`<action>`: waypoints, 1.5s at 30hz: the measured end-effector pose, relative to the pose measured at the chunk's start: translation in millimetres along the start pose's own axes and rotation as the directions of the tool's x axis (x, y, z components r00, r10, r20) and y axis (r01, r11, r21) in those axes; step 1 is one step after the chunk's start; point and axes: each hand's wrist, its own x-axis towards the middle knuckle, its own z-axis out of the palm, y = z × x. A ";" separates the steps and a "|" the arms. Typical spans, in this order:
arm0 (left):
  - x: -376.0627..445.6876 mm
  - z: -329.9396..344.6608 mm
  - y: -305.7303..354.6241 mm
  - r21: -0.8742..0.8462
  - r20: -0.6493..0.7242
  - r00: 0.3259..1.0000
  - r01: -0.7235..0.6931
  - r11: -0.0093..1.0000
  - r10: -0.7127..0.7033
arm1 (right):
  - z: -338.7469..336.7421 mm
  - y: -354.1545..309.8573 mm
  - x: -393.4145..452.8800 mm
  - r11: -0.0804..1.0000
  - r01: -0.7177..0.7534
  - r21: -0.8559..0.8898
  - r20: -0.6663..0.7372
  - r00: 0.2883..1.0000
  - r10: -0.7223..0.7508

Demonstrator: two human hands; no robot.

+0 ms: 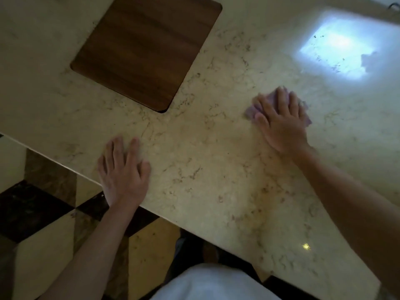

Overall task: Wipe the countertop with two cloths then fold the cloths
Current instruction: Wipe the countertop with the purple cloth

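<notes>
My right hand (281,124) lies flat, fingers spread, pressing a small purple cloth (251,110) onto the pale marble countertop (205,148). The cloth's edges stick out to the left of the fingers and on the right side of the hand, and both look motion-blurred. My left hand (122,169) rests palm down near the counter's front edge, fingers apart. A faint pale blur sits under its fingers; no second cloth shows clearly.
A dark wooden board (147,50) is set into the counter at the back left. A bright window reflection (342,46) glares at the back right. Below the counter's front edge lies a chequered floor (43,213) of dark and yellow tiles.
</notes>
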 end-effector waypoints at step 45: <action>-55.4 19.3 137.7 -0.053 0.035 0.986 -0.164 0.985 0.166 | 20.8 -57.5 -179.6 0.884 0.393 0.254 0.052 0.907 -0.419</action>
